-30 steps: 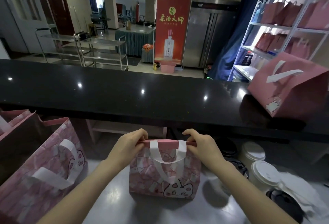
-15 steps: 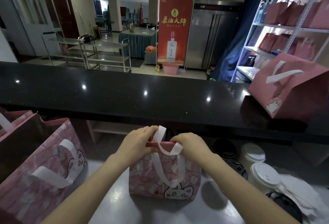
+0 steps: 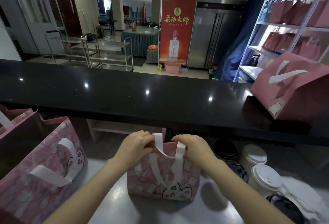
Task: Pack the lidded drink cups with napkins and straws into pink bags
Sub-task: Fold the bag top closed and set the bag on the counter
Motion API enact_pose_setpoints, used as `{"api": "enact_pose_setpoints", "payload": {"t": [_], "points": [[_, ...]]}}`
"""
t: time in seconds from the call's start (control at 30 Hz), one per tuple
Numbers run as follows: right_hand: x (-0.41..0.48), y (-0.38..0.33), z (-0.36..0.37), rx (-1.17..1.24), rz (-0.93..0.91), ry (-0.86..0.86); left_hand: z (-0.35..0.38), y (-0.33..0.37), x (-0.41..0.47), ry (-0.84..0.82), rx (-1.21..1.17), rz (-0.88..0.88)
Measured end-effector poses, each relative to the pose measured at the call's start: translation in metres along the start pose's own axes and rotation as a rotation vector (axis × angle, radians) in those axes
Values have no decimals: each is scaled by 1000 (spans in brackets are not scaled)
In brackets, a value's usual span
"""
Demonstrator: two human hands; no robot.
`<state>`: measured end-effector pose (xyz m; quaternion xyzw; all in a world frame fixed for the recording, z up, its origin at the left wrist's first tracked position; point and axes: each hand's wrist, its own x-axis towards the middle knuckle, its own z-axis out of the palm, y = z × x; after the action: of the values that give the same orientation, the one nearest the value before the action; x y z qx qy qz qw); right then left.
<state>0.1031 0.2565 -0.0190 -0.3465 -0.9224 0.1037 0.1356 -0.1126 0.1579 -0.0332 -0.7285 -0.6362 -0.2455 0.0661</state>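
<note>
- Step in hand looked like drawing the top of the bag (image 3: pixel 163 179) together by its two white handles (image 3: pixel 158 140). The bag stood upright on the desk (image 3: pixel 106 197), straight in front of the person, with its cat print facing the camera.
- Left grip (image 3: pixel 137 145) was curled tight, with fingers and thumb pinching the bag's top edge right beside one raised handle. No part of it was spread.
- Right grip (image 3: pixel 193 148) was curled the same way and pinched the other handle where it met the rim. The two grips sat close but apart, with the handles between them.
- To do it well, both handles needed bringing up level and together, so that the mouth shut evenly and the bag stayed upright. A pull on one side alone would likely have tipped it, since the bag looked light.
- The contents were hidden by the rim, so it could not be told whether a cup, napkin and straw were already in. That was worth a look before closing.
- Two lidded cups (image 3: pixel 253 154) stood unpacked just right of the bag, with napkins (image 3: pixel 302 195) beside them, so more packing seemed to remain.
- A bigger bag (image 3: pixel 41 170) stood at the left, well apart.
</note>
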Motion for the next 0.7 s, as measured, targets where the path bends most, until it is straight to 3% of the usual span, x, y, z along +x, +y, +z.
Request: {"api": "enact_pose_setpoints", "payload": {"t": [0.2, 0.57, 0.7], "points": [[-19, 36, -17, 150, 139, 12, -10, -29, -23, 29, -204, -254], [-28, 45, -12, 118, 136, 115, -11, -25, -35, 95, -233, -290], [-40, 36, 2, 209, 224, 256, -16, -15, -55, 155, -165, -311]]}}
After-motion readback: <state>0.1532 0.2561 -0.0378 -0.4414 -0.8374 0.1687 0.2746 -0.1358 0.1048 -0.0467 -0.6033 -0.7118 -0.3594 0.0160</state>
